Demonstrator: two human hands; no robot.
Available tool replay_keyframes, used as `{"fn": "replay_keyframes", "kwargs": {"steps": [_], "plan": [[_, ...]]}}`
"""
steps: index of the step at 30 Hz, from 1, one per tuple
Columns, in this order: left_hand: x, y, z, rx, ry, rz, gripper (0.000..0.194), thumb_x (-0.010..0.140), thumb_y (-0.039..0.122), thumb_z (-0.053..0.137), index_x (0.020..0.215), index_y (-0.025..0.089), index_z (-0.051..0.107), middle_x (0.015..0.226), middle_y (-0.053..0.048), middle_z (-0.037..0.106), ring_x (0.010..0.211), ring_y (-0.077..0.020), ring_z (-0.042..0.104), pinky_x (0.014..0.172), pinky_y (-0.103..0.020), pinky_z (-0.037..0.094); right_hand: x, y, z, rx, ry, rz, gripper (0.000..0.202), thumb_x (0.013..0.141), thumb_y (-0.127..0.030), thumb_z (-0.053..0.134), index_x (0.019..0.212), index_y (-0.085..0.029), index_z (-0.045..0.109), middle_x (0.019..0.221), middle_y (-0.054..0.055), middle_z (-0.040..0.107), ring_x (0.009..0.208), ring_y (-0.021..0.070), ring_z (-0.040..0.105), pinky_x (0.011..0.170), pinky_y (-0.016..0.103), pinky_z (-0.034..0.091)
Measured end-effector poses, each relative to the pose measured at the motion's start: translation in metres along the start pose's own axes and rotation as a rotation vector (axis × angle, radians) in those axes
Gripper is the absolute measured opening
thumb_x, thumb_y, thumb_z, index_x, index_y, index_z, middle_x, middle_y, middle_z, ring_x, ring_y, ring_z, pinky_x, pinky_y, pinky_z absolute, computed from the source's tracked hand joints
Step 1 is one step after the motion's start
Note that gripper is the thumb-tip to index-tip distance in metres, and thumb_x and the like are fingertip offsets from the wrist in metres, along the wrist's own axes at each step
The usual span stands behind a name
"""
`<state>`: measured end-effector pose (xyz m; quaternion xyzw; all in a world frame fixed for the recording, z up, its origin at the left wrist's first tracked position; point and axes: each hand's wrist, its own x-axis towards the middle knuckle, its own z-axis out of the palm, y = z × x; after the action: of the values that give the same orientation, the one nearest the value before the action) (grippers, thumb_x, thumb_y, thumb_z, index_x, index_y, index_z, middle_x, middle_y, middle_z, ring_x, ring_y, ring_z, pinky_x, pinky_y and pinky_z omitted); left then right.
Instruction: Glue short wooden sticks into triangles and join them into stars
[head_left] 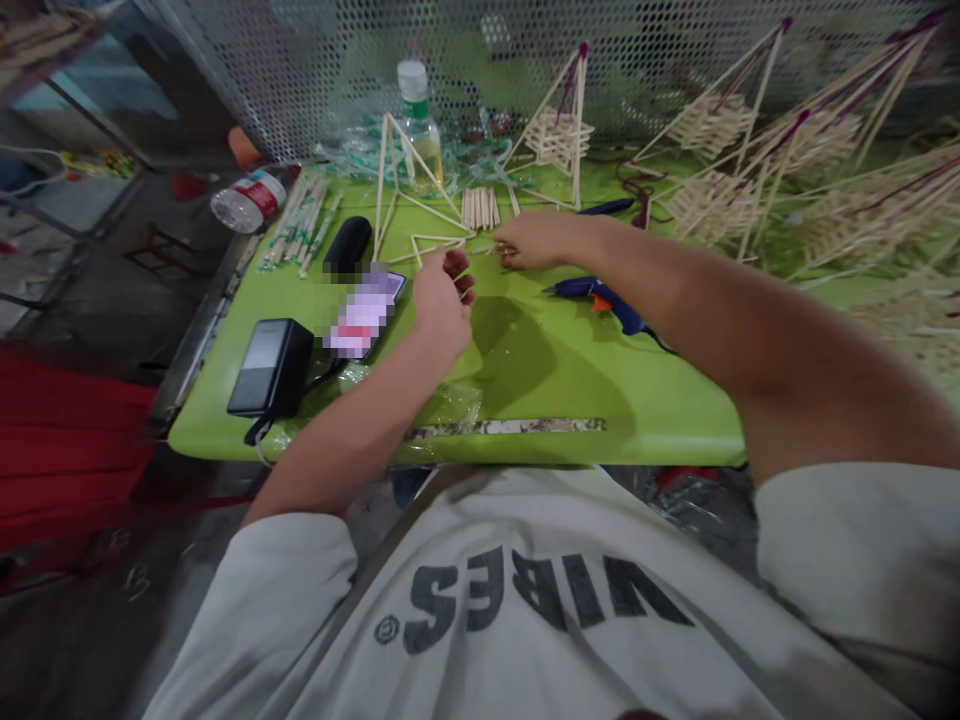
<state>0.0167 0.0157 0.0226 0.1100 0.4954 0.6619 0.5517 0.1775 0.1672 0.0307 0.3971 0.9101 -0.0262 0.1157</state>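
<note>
A small frame of pale sticks (441, 238) is laid on the tabletop (675, 410), left of centre and nearer the far edge than the near one. Beside it the left hand (444, 290) is held with half-curled fingers; whether a stick is gripped cannot be told. The right hand (517, 240) is bent down at the frame's right, its fingers drawn together near a stick end, but a firm pinch cannot be made out.

The likeliest mishap is judged to be a burn, should the glue gun (600, 297) be hot: its nozzle is pointed leftward, below the right wrist. The upright triangular frame (381, 180), thin-legged, could be toppled by a brush of the left hand, and the bundle of short sticks (480, 208) scattered by the right knuckles.

Smooth blue plastic is shown by the gun, dry straight wood by the sticks. Toward the left edge, slim sticks (296, 222) are sleeved in green-printed wrappers. At the near edge, crinkled clear film (457, 405) is spread. Along the far edge, a peaked stick piece (559, 138) with a layered lattice is stood before perforated metal (300, 70).
</note>
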Motion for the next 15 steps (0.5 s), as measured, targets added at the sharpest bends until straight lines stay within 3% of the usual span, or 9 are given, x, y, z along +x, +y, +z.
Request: {"fn": "replay_keyframes", "kwargs": {"steps": [3,8,12,15], "plan": [[-0.003,-0.001,0.000,0.004,-0.016,0.004,0.031,0.119,0.028,0.065,0.089,0.022,0.066,0.086,0.001,0.067,0.065,-0.0098,0.053,0.064,-0.028,0.039,0.005,0.000,0.007,-0.022,0.010,-0.018,0.028,0.120,-0.041,0.075,0.128,-0.015,0.083,0.123,0.012,0.090,0.106,0.0211,0.075,0.093,0.035,0.048],[-0.006,0.000,0.001,0.046,-0.040,-0.006,0.030,0.118,0.022,0.064,0.088,0.021,0.064,0.084,0.003,0.064,0.064,-0.0079,0.053,0.063,-0.025,0.038,0.009,0.008,0.003,-0.014,-0.010,-0.028,0.036,0.112,-0.043,0.089,0.132,-0.014,0.087,0.128,0.016,0.091,0.103,0.0259,0.077,0.088,0.038,0.049],[-0.006,0.003,0.001,0.039,-0.035,-0.002,0.033,0.120,0.021,0.062,0.086,0.021,0.062,0.082,0.002,0.063,0.064,-0.0076,0.051,0.060,-0.024,0.037,0.005,0.032,-0.010,0.070,0.023,-0.036,0.046,0.108,-0.040,0.096,0.140,-0.008,0.086,0.140,0.019,0.090,0.101,0.0186,0.072,0.093,0.040,0.050],[-0.003,0.004,0.000,0.031,-0.032,-0.004,0.036,0.120,0.023,0.063,0.085,0.021,0.062,0.083,0.002,0.063,0.064,-0.0079,0.049,0.060,-0.025,0.036,-0.011,0.055,-0.018,0.284,0.148,-0.062,0.033,0.111,-0.043,0.087,0.110,-0.010,0.089,0.108,0.013,0.093,0.093,0.0150,0.070,0.101,0.041,0.053]]}}
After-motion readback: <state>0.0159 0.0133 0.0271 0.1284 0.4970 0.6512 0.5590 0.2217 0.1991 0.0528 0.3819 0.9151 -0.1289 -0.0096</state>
